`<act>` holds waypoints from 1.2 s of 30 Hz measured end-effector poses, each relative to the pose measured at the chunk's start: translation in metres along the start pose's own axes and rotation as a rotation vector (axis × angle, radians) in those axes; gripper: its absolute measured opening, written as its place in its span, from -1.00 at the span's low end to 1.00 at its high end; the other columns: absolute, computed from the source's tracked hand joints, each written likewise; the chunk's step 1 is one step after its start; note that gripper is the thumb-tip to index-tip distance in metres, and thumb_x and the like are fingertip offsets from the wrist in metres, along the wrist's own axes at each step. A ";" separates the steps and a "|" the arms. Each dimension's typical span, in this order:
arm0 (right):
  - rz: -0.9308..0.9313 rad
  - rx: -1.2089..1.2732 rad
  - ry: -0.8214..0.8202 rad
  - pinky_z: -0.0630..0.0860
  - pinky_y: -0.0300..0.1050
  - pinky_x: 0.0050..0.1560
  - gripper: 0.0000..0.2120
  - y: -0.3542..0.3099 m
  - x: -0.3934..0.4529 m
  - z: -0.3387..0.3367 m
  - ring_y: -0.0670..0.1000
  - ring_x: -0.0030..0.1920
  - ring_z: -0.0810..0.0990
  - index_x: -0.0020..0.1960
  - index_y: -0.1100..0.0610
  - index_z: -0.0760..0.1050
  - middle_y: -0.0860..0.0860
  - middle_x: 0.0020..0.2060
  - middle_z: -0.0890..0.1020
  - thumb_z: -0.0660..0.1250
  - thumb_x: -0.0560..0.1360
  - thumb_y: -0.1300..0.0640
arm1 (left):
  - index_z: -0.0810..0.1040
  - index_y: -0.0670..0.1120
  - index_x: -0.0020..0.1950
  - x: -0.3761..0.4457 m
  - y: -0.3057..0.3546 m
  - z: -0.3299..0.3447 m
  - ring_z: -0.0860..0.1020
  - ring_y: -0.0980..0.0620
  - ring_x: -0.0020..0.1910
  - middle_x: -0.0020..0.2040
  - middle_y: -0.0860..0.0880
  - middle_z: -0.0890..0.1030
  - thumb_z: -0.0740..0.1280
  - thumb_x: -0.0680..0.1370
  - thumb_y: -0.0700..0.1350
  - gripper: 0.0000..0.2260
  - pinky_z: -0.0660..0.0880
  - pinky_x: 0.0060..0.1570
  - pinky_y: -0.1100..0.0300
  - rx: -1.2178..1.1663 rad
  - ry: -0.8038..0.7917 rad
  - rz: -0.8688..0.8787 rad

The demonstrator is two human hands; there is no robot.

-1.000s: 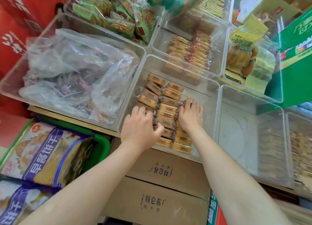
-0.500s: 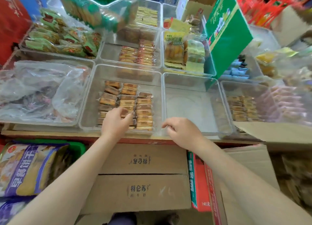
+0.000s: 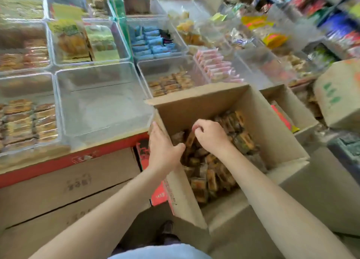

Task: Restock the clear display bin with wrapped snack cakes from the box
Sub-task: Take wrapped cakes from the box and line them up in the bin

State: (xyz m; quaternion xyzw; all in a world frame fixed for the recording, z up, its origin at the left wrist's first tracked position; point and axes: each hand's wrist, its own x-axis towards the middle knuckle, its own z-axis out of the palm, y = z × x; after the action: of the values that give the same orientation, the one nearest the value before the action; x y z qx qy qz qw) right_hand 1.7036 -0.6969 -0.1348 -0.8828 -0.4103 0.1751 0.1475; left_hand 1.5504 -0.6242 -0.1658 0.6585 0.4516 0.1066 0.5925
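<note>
Far left edge of the shelf: clear display bin (image 3: 58,120) with rows of wrapped snack cakes (image 3: 23,120) inside, an unfilled clear bin (image 3: 103,107) just right of it. Left hand (image 3: 163,149) sits on the left wall of the open cardboard box (image 3: 268,130) — fingers straight up the outside, thumb hooked over the rim, forearm reaching in from lower left. Right hand (image 3: 209,135) is down inside the box over the loose cakes (image 3: 214,173), wrist bent, fingers curled — blur hides whether they pinch one.
</note>
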 end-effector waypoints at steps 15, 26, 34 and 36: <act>0.106 -0.152 -0.579 0.35 -0.03 0.43 -0.49 0.080 0.093 0.092 0.15 0.47 0.36 0.59 0.05 0.21 0.08 0.54 0.31 0.14 0.66 0.02 | 0.05 0.29 0.61 -0.016 -0.005 -0.006 0.25 -0.02 0.54 0.57 0.12 0.27 0.35 0.34 -0.13 -0.09 0.26 0.50 -0.23 -0.269 -0.001 0.017; 0.075 0.119 -0.309 0.50 -0.05 -0.03 -0.85 0.089 0.086 0.086 0.15 0.08 0.58 0.11 0.05 0.50 0.08 0.05 0.60 0.24 0.61 0.03 | -0.01 0.27 0.63 -0.007 -0.009 -0.004 0.17 -0.01 0.57 0.61 0.13 0.18 0.36 0.40 -0.12 -0.10 0.18 0.53 -0.24 -0.218 0.028 -0.004; 0.013 1.059 -0.557 0.59 -0.09 -0.23 -0.85 0.014 0.029 -0.042 0.18 0.02 0.67 0.09 0.09 0.52 0.23 0.15 0.60 0.18 0.66 0.16 | 0.02 0.21 0.62 -0.026 0.007 -0.017 -0.06 0.00 0.64 0.65 0.17 -0.09 0.48 0.51 0.09 -0.17 0.05 0.53 -0.13 0.240 0.198 0.366; -0.058 1.161 -0.629 0.58 -0.09 -0.23 -0.82 -0.013 0.016 -0.054 0.23 0.09 0.63 0.17 0.10 0.51 0.26 0.20 0.57 0.15 0.67 0.13 | 0.05 0.31 0.60 -0.027 0.019 -0.041 0.01 -0.02 0.63 0.65 0.18 -0.05 0.48 0.44 0.22 -0.15 0.12 0.47 -0.11 0.364 0.097 0.573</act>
State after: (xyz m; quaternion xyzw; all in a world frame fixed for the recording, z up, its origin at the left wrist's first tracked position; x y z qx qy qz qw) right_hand 1.7279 -0.6828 -0.0841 -0.5551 -0.2964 0.6133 0.4774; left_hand 1.5163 -0.6137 -0.1272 0.8476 0.2875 0.2178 0.3891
